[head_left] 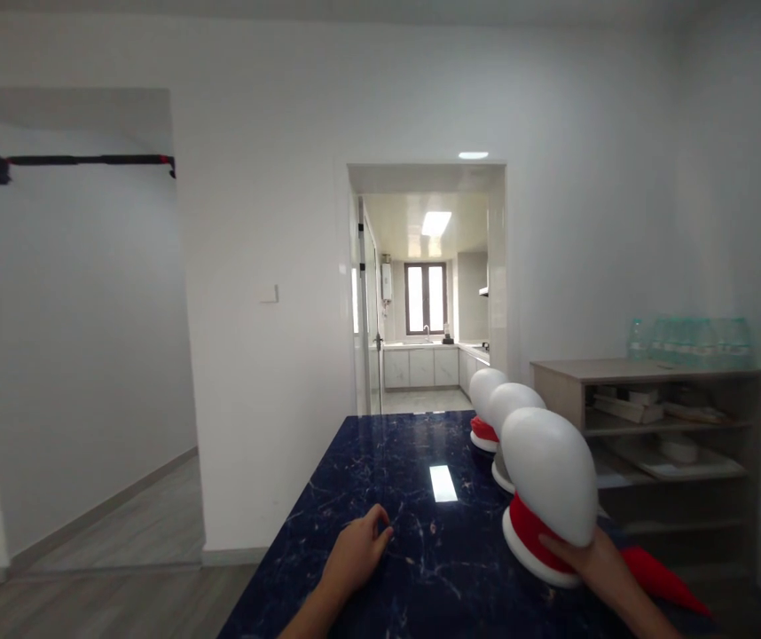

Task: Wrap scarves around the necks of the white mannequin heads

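White and smooth, the egg-shaped foam head form with a red collar sits tilted in our right hand, which grips it from below at the base, just above the dark blue marble-patterned desk. Our left hand rests loosely curled on the desk, holding nothing, well apart from the right. Beyond the right hand stand two more white head forms. A red cone-shaped cloth lies just beside our right wrist.

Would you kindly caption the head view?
Right hand grips nearest white mannequin head; left hand rests on dark marble table.
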Demonstrator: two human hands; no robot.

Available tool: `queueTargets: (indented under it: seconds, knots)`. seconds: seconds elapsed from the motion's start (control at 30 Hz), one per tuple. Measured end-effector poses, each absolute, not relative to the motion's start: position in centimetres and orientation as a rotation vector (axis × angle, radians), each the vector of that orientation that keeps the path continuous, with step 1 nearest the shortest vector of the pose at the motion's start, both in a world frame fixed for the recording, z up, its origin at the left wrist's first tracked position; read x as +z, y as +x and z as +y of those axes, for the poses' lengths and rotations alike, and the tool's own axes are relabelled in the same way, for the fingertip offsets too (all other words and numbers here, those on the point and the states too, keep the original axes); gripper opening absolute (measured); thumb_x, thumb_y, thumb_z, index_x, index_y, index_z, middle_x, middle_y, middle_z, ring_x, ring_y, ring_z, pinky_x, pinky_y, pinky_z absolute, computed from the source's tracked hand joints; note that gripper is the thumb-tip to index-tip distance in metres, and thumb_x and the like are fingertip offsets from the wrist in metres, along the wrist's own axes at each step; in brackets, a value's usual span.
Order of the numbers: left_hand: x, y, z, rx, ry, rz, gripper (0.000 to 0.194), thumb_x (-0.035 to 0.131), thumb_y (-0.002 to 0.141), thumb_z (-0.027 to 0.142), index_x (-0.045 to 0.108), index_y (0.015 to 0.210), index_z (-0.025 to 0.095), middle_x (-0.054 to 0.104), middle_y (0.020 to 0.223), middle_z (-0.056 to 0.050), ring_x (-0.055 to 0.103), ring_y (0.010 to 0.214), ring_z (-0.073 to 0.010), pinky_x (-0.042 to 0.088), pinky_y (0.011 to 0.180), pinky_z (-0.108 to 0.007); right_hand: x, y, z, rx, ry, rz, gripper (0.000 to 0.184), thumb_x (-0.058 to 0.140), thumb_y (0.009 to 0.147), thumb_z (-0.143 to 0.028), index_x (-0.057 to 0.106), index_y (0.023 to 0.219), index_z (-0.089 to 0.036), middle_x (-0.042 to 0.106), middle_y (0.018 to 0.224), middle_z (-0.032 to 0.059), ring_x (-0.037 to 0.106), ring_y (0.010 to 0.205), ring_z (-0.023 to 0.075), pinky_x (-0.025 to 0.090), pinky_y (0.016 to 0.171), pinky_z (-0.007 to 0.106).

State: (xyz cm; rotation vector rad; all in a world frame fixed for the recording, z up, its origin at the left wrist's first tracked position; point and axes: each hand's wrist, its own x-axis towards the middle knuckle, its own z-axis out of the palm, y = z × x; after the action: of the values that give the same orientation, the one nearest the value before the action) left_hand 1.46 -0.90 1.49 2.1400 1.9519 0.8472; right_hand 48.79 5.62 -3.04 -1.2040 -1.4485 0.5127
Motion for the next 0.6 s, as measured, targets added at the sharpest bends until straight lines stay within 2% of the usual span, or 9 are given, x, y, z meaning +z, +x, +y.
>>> queueTargets:
  seconds: [0.17, 0.3, 0.4, 0.5, 0.57, 0.6]
  knots:
    - [1.8, 1.7, -1.2, 0.824, 2.149, 1.961, 0.016, 0.058, 0.101, 0.04, 0.066, 0.109, 0.028, 0.069, 0.079, 0.002, 0.066, 0.076, -0.0187, 0.032, 0.067, -0.027, -0.6, 39.2, 5.2, 0.456, -1.232, -1.561, 0.077, 0.084, 0.069, -0.056, 0.061, 0.134, -0.023, 0.077, 0.128, 0.0164, 0.071, 0.121, 0.0402, 0.056, 0.104, 0.051]
    - [1.6, 1.6, -1.1, 0.834, 2.133, 1.953, 0.016, 0.057, 0.101, 0.039, 0.065, 0.11, 0.028, 0.067, 0.077, 0.003, 0.065, 0.074, -0.0181, 0.033, 0.066, -0.027, 2.3, 30.7, 6.4, 0.312, -1.355, -1.645, 0.086, 0.084, 0.073, -0.053, 0.049, 0.145, -0.021, 0.074, 0.127, 0.0182, 0.072, 0.116, 0.0395, 0.055, 0.095, 0.047]
    - [1.4, 1.4, -1.0, 0.851, 2.11, 1.938, 0.017, 0.055, 0.101, 0.039, 0.064, 0.11, 0.027, 0.065, 0.076, 0.003, 0.065, 0.073, -0.0179, 0.034, 0.066, -0.027, 2.9, 27.0, 7.9, 0.308, -1.355, -1.676, 0.073, 0.079, 0.081, -0.047, 0.05, 0.143, -0.021, 0.074, 0.126, 0.0165, 0.073, 0.114, 0.0355, 0.054, 0.091, 0.041]
    - [1.2, 1.0, -1.3, 0.862, 2.106, 1.908, 0.019, 0.054, 0.101, 0.04, 0.063, 0.111, 0.026, 0.065, 0.075, 0.004, 0.064, 0.071, -0.018, 0.038, 0.067, -0.027, 2.1, 26.2, 9.0, 0.353, -1.357, -1.689, 0.06, 0.075, 0.084, -0.046, 0.055, 0.135, -0.019, 0.074, 0.123, 0.0163, 0.072, 0.114, 0.0349, 0.053, 0.091, 0.041]
    - [1.0, 0.9, -1.6, 0.9, 2.137, 1.894, 0.023, 0.055, 0.1, 0.038, 0.064, 0.117, 0.026, 0.068, 0.083, 0.002, 0.067, 0.078, -0.0192, 0.045, 0.074, -0.029, 1.2, 26.5, 9.4, 0.397, -1.326, -1.69, 0.059, 0.076, 0.084, -0.045, 0.056, 0.133, -0.019, 0.073, 0.126, 0.0154, 0.071, 0.116, 0.0348, 0.053, 0.093, 0.041]
    - [1.0, 0.8, -1.6, 0.929, 2.173, 1.871, 0.028, 0.056, 0.099, 0.038, 0.064, 0.123, 0.027, 0.071, 0.093, -0.001, 0.069, 0.087, -0.0204, 0.048, 0.082, -0.03, 0.9, 26.8, 9.5, 0.417, -1.293, -1.685, 0.059, 0.076, 0.083, -0.044, 0.057, 0.133, -0.02, 0.071, 0.128, 0.0146, 0.07, 0.117, 0.0344, 0.053, 0.094, 0.041]
